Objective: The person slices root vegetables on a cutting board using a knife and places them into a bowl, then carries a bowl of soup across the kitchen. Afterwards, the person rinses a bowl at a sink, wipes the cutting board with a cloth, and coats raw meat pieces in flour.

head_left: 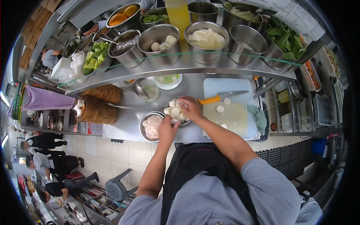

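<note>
A metal bowl of white round pieces (174, 109) stands on the steel counter in front of me. My right hand (191, 108) reaches over its right side, fingers curled in at the pieces; whatever lies between the fingertips is hidden. My left hand (167, 129) is at the near left edge of this bowl, thumb and fingers bent round something pale that I cannot make out. Just left of it, a second metal bowl holds pale pink raw pieces (151, 126). On the cutting board (227, 87) lie a yellow-handled knife (221, 97) and a few white discs (220, 108).
A shelf edge (180, 66) with several metal tubs crosses above the counter. Bamboo steamers (98, 110) stand left. A ladle (141, 90) rests in a clear container beside a white bowl (168, 81). A green cloth (257, 117) lies on the board's right edge. Other people stand far left.
</note>
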Tool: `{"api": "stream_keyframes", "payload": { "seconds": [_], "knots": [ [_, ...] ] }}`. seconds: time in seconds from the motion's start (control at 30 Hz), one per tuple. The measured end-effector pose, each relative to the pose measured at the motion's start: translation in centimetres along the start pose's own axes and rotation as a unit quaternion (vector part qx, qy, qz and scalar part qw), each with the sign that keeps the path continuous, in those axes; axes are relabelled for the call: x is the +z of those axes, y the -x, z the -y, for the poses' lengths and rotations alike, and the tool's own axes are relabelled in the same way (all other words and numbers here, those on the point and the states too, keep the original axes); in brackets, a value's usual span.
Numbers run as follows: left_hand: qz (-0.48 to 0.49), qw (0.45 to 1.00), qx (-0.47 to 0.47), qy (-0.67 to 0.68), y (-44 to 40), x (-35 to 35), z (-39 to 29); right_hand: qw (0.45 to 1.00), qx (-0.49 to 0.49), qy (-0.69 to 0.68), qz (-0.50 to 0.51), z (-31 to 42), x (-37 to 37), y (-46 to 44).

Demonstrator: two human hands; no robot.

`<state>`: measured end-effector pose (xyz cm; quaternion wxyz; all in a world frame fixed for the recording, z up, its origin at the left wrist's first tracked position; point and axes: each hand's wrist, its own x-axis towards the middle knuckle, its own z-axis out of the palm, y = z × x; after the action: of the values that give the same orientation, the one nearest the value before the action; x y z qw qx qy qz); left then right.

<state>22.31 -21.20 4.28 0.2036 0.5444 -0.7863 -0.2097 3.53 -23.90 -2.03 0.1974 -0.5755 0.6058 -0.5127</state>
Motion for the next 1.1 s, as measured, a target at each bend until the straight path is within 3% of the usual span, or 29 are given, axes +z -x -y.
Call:
{"api": "stream_keyframes", "payload": {
  "seconds": [0.17, 0.23, 0.37, 0.67, 0.9, 1.1],
  "knots": [
    [0.027, 0.998, -0.033, 0.046, 0.5, 1.7, 0.1, 1.0, 0.0, -0.015, 0.024, 0.9, -0.9, -0.5],
    [0.005, 0.998, 0.009, 0.056, 0.8, 2.2, 0.6, 0.999, 0.002, -0.023, 0.042, 0.7, -0.9, -0.4],
    [0.021, 0.999, -0.003, 0.041, 0.8, 1.0, -0.4, 0.998, 0.007, -0.045, 0.046, -0.3, -0.2, -0.6],
    [-0.094, 0.987, 0.13, 0.008, -6.6, 1.1, 0.5, 0.989, 0.055, -0.115, 0.074, 0.0, -0.5, -1.5],
    [0.016, 0.986, 0.163, -0.041, -9.5, 2.6, 1.0, 0.963, 0.174, -0.185, 0.092, -0.1, -1.9, -1.3],
    [0.041, 0.982, 0.171, -0.076, -10.1, 2.5, 1.7, 0.958, 0.135, -0.233, 0.096, -2.3, -1.9, 0.0]
  ]
}}
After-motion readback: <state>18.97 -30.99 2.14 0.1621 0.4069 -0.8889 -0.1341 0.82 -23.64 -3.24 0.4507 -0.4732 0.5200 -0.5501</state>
